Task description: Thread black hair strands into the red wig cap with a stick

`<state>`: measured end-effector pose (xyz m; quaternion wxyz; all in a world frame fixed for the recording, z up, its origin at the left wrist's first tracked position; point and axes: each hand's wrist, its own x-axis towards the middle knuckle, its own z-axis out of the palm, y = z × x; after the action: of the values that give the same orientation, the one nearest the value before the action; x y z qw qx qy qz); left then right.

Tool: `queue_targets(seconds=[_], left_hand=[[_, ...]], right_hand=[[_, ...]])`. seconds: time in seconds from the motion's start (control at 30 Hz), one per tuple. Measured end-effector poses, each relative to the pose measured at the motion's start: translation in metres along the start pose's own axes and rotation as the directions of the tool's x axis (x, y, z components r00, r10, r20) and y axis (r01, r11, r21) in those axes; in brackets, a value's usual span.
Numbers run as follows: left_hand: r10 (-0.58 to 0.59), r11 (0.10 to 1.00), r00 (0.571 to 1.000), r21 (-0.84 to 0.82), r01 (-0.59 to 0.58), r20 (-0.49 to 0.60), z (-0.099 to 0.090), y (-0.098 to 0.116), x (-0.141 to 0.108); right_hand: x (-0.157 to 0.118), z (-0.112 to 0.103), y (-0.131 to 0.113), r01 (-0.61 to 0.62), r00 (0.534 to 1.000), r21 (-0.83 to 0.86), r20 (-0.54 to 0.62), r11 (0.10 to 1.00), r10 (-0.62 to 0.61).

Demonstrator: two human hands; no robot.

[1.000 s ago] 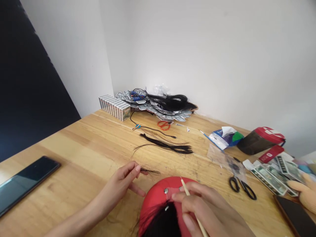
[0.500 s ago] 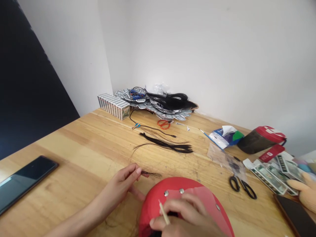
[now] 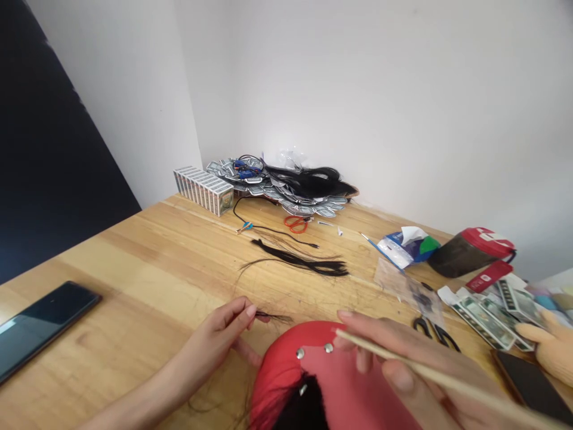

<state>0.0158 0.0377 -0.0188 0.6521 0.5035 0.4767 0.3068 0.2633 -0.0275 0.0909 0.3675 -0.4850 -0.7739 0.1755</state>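
Observation:
My left hand [image 3: 226, 328] pinches a small tuft of black hair [image 3: 274, 316] between thumb and fingers, just left of a red dome-shaped form [image 3: 278, 367]. Silver round-headed pins [image 3: 300, 353] sit in the dome's top, along a smoother pinkish-red area. On its near side a dense patch of black hair [image 3: 304, 409] stands out, cut off by the bottom edge. Over the right part of the dome, my right hand [image 3: 403, 346] holds a thin tool with a pale wooden handle [image 3: 430, 375], its tip pointing left; the fine end is too small to make out.
Beyond the dome lies a loose bundle of black hair [image 3: 299, 260]. Scissors [image 3: 434, 334], small printed boxes [image 3: 481, 322] and a dark phone-like slab [image 3: 532, 388] are on the right. A phone [image 3: 47, 328] lies left. Someone else's hand [image 3: 548, 349] shows at the right edge.
My right hand has lifted and moved right with the wooden-handled tool, uncovering the black hair patch on the dome. My left hand stays in place with its tuft.

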Motion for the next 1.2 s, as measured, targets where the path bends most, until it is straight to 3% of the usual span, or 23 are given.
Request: queue_targets(seconds=[0.07, 0.2, 0.3, 0.47, 0.63, 0.83, 1.03, 1.2], left_hand=[[-0.004, 1.0, 1.0, 0.017, 0.004, -0.004, 0.0, 0.002, -0.001], [-0.014, 0.997, 1.0, 0.072, 0.015, -0.016, 0.001, 0.007, -0.002], [0.014, 0.991, 1.0, 0.132, -0.014, -0.004, 0.001, 0.01, -0.005], [0.095, 0.986, 0.995, 0.137, -0.096, 0.016, 0.001, 0.006, -0.008], [0.121, 0.989, 0.993, 0.083, -0.122, 0.012, 0.002, 0.001, -0.009], [0.116, 0.99, 0.993, 0.081, -0.117, 0.012, 0.001, -0.001, -0.008], [0.117, 0.99, 0.992, 0.076, -0.121, 0.047, -0.001, -0.003, -0.006], [0.11, 0.989, 0.993, 0.096, -0.113, 0.037, 0.0, -0.002, -0.007]], right_hand=[[0.001, 0.004, 0.006, -0.059, 0.998, 0.153, -0.023, 0.986, 0.064], [0.001, 0.025, 0.004, -0.271, 0.961, 0.383, 0.151, 0.883, 0.23], [-0.001, 0.034, 0.002, -0.38, 0.925, 0.44, 0.202, 0.814, 0.323], [-0.009, 0.036, 0.008, -0.266, 0.951, 0.17, 0.207, 0.949, 0.229], [-0.011, 0.038, 0.012, -0.109, 0.979, 0.055, 0.179, 0.992, 0.098], [-0.014, 0.044, 0.014, -0.187, 0.971, 0.025, 0.158, 0.982, 0.181], [-0.013, 0.045, 0.017, -0.151, 0.981, 0.034, 0.128, 0.988, 0.145], [-0.006, 0.04, 0.012, -0.125, 0.973, 0.0, 0.197, 0.992, 0.123]])
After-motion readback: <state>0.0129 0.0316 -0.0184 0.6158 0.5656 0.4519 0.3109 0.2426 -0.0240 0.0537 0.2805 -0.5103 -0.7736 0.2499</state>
